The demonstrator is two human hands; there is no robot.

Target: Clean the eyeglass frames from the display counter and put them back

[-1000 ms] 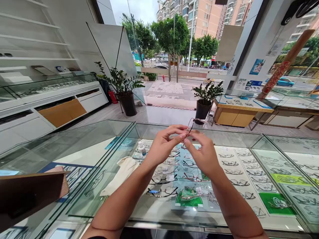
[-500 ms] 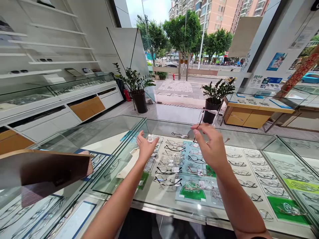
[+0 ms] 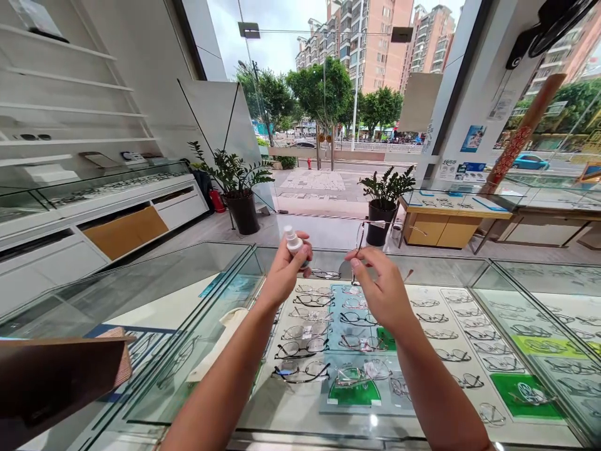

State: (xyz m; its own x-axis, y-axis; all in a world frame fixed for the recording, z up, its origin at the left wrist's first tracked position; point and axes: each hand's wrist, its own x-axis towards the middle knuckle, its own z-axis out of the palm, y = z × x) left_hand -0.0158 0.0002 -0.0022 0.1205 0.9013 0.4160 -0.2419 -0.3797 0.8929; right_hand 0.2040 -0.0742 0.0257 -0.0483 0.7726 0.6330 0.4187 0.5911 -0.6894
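Observation:
My left hand (image 3: pixel 287 263) is closed around a small white spray bottle (image 3: pixel 293 240), held upright with its nozzle at the top. Just to the right, my right hand (image 3: pixel 381 282) pinches a pair of thin-framed eyeglasses (image 3: pixel 360 235) by the frame. One temple of the glasses stretches away to the right behind the hand. Both hands are raised over a glass display case (image 3: pixel 300 432), where rows of eyeglasses (image 3: pixel 303 346) lie. A pale cloth (image 3: pixel 225 338) rests on the glass left of my left forearm.
At the lower left, a brown panel-like object (image 3: pixel 61 376) stands on the counter. Green cards (image 3: pixel 354 393) lie among the frames. Beyond the case stand two potted plants (image 3: pixel 244 213) on the floor, with a wooden cabinet (image 3: pixel 451 228) at the right.
My left hand has lifted the white spray bottle from the counter and brought it near the glasses. My right hand still holds the glasses. The view has tilted up.

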